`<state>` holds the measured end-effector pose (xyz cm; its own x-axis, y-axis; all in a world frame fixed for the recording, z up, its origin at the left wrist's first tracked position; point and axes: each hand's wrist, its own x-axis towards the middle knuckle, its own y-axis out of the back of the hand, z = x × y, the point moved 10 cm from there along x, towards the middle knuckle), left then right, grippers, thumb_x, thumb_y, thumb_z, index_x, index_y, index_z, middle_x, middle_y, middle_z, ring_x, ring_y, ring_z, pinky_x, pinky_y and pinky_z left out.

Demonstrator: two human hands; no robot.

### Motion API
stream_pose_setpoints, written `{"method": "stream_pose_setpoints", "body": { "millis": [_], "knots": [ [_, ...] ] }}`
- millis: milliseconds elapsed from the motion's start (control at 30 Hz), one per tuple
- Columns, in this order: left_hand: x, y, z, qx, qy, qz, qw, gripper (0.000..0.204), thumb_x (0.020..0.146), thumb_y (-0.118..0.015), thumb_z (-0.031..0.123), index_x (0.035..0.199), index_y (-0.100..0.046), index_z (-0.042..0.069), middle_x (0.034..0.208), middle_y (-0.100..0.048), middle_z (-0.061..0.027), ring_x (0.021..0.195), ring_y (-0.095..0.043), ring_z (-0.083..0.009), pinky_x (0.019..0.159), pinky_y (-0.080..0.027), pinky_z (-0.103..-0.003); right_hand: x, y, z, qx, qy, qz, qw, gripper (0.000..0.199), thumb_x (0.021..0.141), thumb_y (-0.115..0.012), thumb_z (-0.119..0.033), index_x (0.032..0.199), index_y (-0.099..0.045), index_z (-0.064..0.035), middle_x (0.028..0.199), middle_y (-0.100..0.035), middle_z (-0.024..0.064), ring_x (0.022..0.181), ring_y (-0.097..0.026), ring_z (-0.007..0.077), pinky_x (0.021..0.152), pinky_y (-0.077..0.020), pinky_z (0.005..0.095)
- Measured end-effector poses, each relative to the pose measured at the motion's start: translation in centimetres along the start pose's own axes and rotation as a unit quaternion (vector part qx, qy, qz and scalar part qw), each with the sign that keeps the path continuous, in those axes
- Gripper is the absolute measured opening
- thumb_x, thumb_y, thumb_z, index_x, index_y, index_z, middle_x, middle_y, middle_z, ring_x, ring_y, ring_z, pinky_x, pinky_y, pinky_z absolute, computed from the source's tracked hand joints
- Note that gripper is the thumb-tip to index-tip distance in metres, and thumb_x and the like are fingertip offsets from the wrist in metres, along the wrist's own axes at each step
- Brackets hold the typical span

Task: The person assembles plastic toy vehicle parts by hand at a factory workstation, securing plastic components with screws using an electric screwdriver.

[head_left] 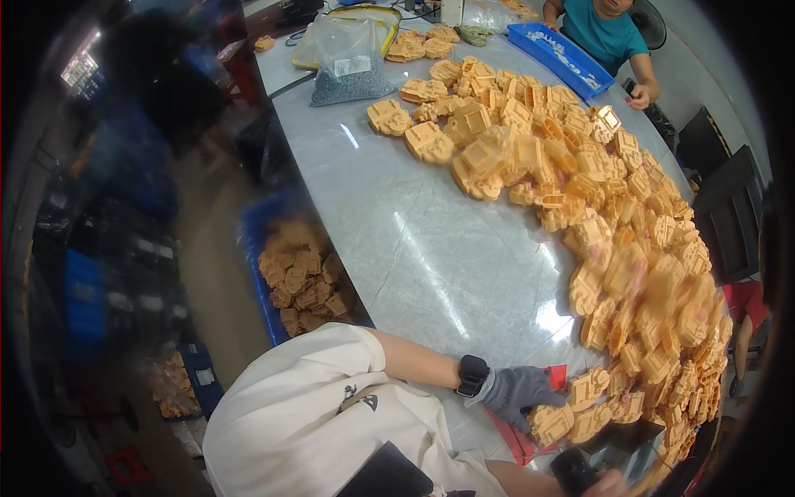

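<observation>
My left hand [520, 394], in a grey glove with a black device on the wrist, grips the edge of an orange plastic housing [552, 424] near the table's front. Its fingers and thumb lie on either side of the part. Similar housings [587, 388] lie just beyond it, and red sheet material [515, 441] shows under the hand. At the bottom edge is my right hand [610, 484], bare and partly cut off, just past a black device [574, 470] at its wrist. Its fingers are not clear. A shiny grey metal box [633, 454] stands near it.
A large heap of orange housings [584, 186] curves along the table's right side. Farther off are a bag of grey pellets [352, 74] and a blue tray [553, 56] of small white pieces, with a co-worker [609, 37] behind. Left of the table, a blue crate [263, 282] holds more housings.
</observation>
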<state>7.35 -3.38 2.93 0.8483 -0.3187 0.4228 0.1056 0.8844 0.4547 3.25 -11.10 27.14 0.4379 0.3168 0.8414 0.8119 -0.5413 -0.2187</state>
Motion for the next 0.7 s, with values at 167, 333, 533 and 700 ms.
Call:
{"method": "stream_pose_setpoints", "body": {
  "millis": [167, 333, 533, 700],
  "knots": [
    [0.0, 0.1, -0.1, 0.0, 0.01, -0.019, 1.0, 0.085, 0.063, -0.072, 0.052, 0.129, -0.043, 0.006, 0.094, -0.056, -0.0147, 0.089, -0.051, -0.0319, 0.081, -0.04, -0.04, 0.2, -0.2, 0.2, -0.021, -0.015, -0.014, 1.0, 0.05, 0.083, -0.062, -0.008, 0.127, -0.04, 0.0016, 0.067, -0.051, 0.0052, 0.052, -0.05, 0.0176, 0.055, -0.0457, 0.0302],
    [0.1, -0.1, 0.3, 0.014, -0.014, -0.018, 1.0, 0.079, 0.07, -0.068, 0.054, 0.129, -0.043, 0.008, 0.098, -0.054, -0.0147, 0.088, -0.05, -0.0314, 0.079, -0.041, -0.04, -0.3, 0.5, -0.7, -0.02, -0.004, 0.015, 1.0, 0.037, 0.084, -0.062, -0.008, 0.116, -0.044, -0.0014, 0.067, -0.051, 0.0048, 0.052, -0.05, 0.0174, 0.058, -0.0448, 0.0308],
    [0.0, 0.4, 1.1, -0.002, -0.008, -0.034, 0.999, 0.082, 0.068, -0.07, 0.052, 0.131, -0.041, 0.008, 0.098, -0.053, -0.0149, 0.088, -0.05, -0.0314, 0.079, -0.04, -0.041, -12.2, 12.9, -7.0, 0.071, 0.011, -0.057, 0.996, 0.031, 0.084, -0.061, -0.008, 0.11, -0.044, -0.0043, 0.067, -0.05, 0.0044, 0.053, -0.05, 0.0172, 0.058, -0.0442, 0.031],
    [0.3, -0.5, 0.4, -0.015, 0.007, -0.058, 0.998, 0.083, 0.068, -0.07, 0.052, 0.132, -0.041, 0.008, 0.099, -0.053, -0.0149, 0.09, -0.049, -0.0311, 0.08, -0.04, -0.04, -0.4, 1.1, -0.7, -0.025, -0.012, 0.035, 0.999, 0.034, 0.085, -0.061, -0.009, 0.113, -0.042, -0.0048, 0.067, -0.051, 0.0043, 0.052, -0.05, 0.0171, 0.057, -0.044, 0.0302]
  ]
}}
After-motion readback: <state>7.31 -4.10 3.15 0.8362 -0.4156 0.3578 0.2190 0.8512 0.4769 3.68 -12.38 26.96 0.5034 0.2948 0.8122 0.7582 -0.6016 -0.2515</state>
